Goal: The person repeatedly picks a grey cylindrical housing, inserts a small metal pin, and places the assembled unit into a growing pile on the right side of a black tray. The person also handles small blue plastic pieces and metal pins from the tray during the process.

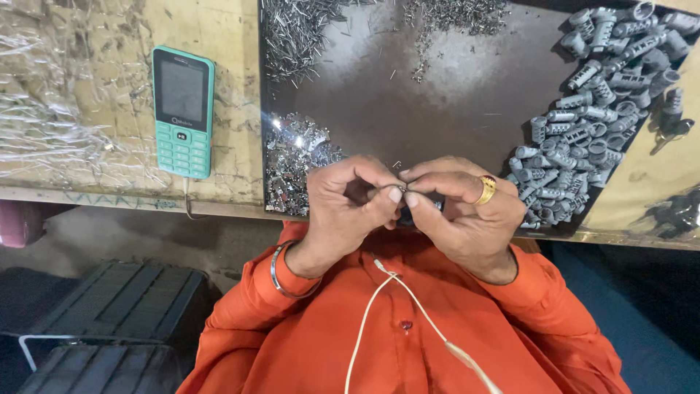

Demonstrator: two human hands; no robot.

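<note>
Metal, a small clip or pin, sat pinched between left hand and right hand, both closed on it above the dark tray; fitting seemed underway, needing fine alignment next

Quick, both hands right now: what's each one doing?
Left hand: closed, fingertips pinching a small metal piece.
Right hand: closed, pinching the same piece; a dark part beneath it, unclear.
</note>
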